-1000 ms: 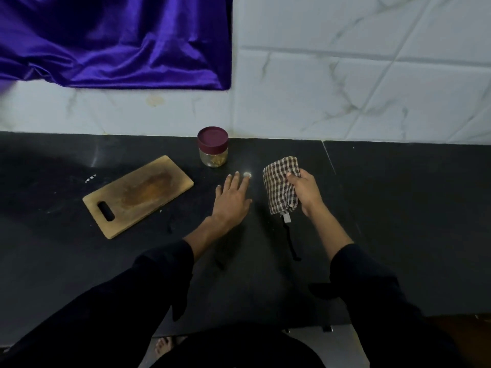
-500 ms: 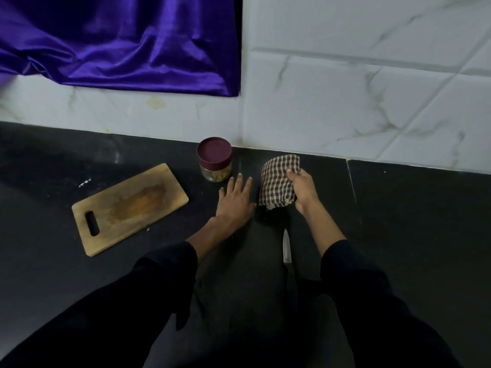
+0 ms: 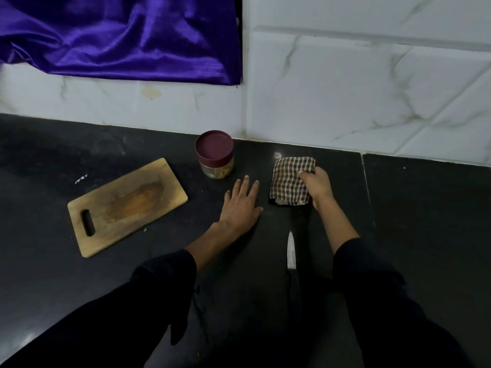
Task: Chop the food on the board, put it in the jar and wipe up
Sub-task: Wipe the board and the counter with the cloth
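Right hand [image 3: 317, 185] grips folded checked cloth [image 3: 291, 181] on dark worktop [image 3: 425, 221]. Left hand [image 3: 240, 203] flat, fingers straight, holding nothing, between cloth and lidded jar [image 3: 215, 154]. Board [image 3: 125, 205] bare, stained, left of jar. Knife [image 3: 292, 264] lies near the sleeves, tip toward cloth.

One wooden chopping board [image 3: 125, 205], one lidded jar [image 3: 215, 155] and one checked cloth [image 3: 291, 181] sit on the counter. There is one knife [image 3: 292, 261]. Two hands show.
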